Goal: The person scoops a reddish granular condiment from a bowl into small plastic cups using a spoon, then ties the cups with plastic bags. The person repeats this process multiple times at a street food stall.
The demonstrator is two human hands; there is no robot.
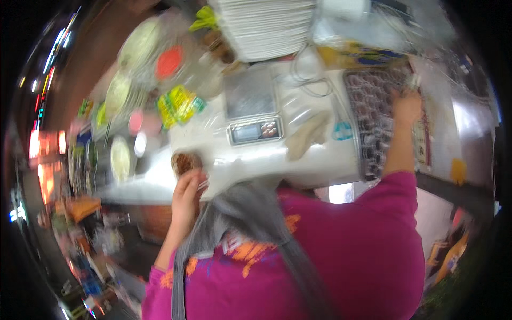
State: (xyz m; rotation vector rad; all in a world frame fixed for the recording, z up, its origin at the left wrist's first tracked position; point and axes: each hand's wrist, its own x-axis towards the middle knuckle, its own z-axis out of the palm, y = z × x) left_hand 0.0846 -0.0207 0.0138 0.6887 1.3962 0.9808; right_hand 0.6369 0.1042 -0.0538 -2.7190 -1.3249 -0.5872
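My left hand (189, 188) is at the near left edge of the white table, fingers closed at the lower end of a brown, rough-textured rounded thing (186, 162). Something thin and whitish shows by its fingertips, too blurred to name. Stretched out to the right, my right hand (407, 106) is over the far right part of a dark tray (366, 120) with rows of round hollows or cups. A pale blurred thing shows just beyond its fingers; whether it is held I cannot tell. Between the hands lies a digital scale (255, 130) with a square metal plate (250, 94).
Behind the scale rises a tall stack of white trays or containers (266, 30). Yellow-green packets (180, 106), a red round item (169, 62) and pale stacked discs (120, 94) are at the left. A beige cloth or glove (308, 136) and a cable (316, 88) lie right of the scale.
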